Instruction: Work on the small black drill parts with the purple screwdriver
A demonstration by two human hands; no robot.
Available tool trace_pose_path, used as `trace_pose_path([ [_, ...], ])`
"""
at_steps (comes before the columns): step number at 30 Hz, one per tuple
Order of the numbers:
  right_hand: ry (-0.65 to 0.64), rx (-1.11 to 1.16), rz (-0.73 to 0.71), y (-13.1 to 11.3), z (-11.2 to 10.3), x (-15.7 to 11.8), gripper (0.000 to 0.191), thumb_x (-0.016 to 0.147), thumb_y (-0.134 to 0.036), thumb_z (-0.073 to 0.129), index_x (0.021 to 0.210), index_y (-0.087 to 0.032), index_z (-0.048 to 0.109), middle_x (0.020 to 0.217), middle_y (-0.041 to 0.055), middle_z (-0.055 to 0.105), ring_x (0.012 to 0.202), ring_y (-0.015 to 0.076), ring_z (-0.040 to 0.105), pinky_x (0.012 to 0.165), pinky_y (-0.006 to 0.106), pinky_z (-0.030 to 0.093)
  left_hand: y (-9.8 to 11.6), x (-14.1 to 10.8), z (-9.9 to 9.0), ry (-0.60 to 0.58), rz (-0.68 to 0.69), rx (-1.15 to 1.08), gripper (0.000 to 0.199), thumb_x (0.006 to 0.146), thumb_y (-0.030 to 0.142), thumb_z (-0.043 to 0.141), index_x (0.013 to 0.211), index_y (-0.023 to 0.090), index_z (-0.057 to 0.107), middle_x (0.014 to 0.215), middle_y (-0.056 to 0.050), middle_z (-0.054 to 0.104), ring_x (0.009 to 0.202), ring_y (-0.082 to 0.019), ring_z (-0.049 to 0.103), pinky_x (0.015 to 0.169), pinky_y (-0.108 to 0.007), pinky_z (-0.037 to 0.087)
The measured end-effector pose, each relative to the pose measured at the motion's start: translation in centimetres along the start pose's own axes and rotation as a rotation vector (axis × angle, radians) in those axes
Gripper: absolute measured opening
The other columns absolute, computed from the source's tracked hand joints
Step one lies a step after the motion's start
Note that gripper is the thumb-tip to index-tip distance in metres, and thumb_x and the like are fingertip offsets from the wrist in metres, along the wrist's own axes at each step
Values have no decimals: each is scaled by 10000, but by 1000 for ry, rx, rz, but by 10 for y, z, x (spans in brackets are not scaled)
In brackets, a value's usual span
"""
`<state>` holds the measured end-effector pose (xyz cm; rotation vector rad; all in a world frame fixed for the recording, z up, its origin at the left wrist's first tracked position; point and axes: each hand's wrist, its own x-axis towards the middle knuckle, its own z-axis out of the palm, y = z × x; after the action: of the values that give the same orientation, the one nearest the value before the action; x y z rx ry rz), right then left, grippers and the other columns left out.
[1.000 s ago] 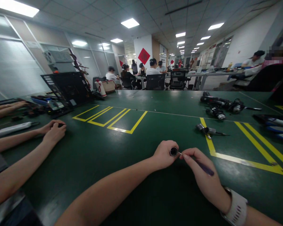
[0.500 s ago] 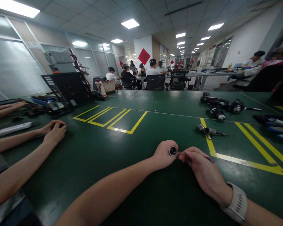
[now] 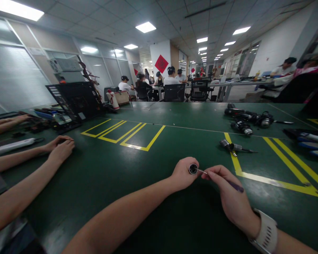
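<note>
My left hand (image 3: 184,174) is closed around a small round metal cylinder (image 3: 193,169), whose dark open end faces me. Most of the cylinder is hidden in my fingers. My right hand (image 3: 226,192), with a pale watch at the wrist, pinches a thin screwdriver (image 3: 235,185) with a dark purple handle. Its slim shaft points left, and the tip is at the cylinder's open end. How far in it goes I cannot tell. Beyond my right hand lie a metal fitting (image 3: 224,144) and a grey part with a thin rod (image 3: 238,147).
Dark power-tool parts (image 3: 254,120) lie at the back right, and blue-edged tools (image 3: 312,145) at the right edge. On the left, a co-worker's hands (image 3: 60,148) rest on the green table (image 3: 100,183), near a white pen-shaped tool (image 3: 14,145). A black metal frame (image 3: 76,102) stands beyond.
My right hand has turned slightly, so more of the screwdriver's handle and shaft shows. The cylinder in my left hand has shifted a little to the left.
</note>
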<state>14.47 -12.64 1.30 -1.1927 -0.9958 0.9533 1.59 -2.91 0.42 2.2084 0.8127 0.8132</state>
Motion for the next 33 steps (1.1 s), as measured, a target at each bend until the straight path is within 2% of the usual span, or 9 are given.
trace_pose_path([
  [4,-8,-215,-66,-9,1,-4,173,786,-367,567,753,-213,639,784,35,641,780,225,583,706,354,434,-1,0,0,0,5,-14,106,684,167,617,663,158,514,670,29,493,627,-115,475,595,-232,380],
  [7,-30,-260,-92,-14,2,-5,175,775,-363,567,714,-215,638,752,31,639,758,224,582,691,350,432,0,0,0,-2,1,-31,115,678,169,619,654,160,507,667,30,489,624,-113,472,586,-228,381],
  [11,-49,-37,24,-9,3,-2,162,779,-335,582,711,-203,648,751,32,653,783,217,585,751,361,425,-1,0,1,10,-2,-98,122,662,164,624,641,159,505,649,35,482,611,-106,466,569,-217,380],
  [16,-58,170,166,-9,6,3,152,740,-337,639,727,-190,673,769,41,667,750,205,575,710,353,426,-5,0,3,60,-16,-205,129,639,132,630,626,154,503,632,39,487,600,-99,468,570,-215,387],
  [22,9,245,147,-9,2,5,121,728,-309,653,687,-197,675,709,31,647,729,199,564,683,342,424,-8,0,5,119,-65,-377,221,664,263,681,641,149,493,631,35,494,576,-91,469,542,-213,381],
  [29,57,301,108,-10,0,7,91,695,-283,674,670,-196,670,685,25,636,691,189,561,650,333,434,-8,1,6,168,-120,-361,263,657,314,704,644,151,497,602,50,472,545,-79,431,517,-204,355],
  [33,37,267,82,-13,0,6,121,719,-314,671,702,-195,671,721,31,647,717,193,567,665,333,436,-6,0,4,162,-112,-390,249,666,305,696,662,149,503,605,49,480,537,-77,434,517,-206,359],
])
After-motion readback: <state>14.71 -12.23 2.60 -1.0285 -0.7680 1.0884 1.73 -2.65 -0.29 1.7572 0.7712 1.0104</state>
